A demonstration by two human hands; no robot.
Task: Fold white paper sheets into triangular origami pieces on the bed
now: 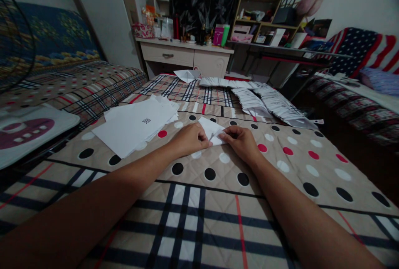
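Note:
A small folded white paper (212,130) lies on the quilted bedspread (218,202) in front of me. My left hand (189,139) presses its fingertips together on the paper's near left edge. My right hand (241,142) pinches the paper's near right edge, fingers closed. The two hands almost meet over the fold. A loose stack of white sheets (134,125), the top one with a small printed mark, rests to the left of my left hand.
Long rows of folded white paper pieces (264,99) fan across the far right of the bed. One single folded piece (187,75) sits at the far edge. Behind stand a drawer desk (183,55) and cluttered shelves (264,24). A tray (28,134) lies left.

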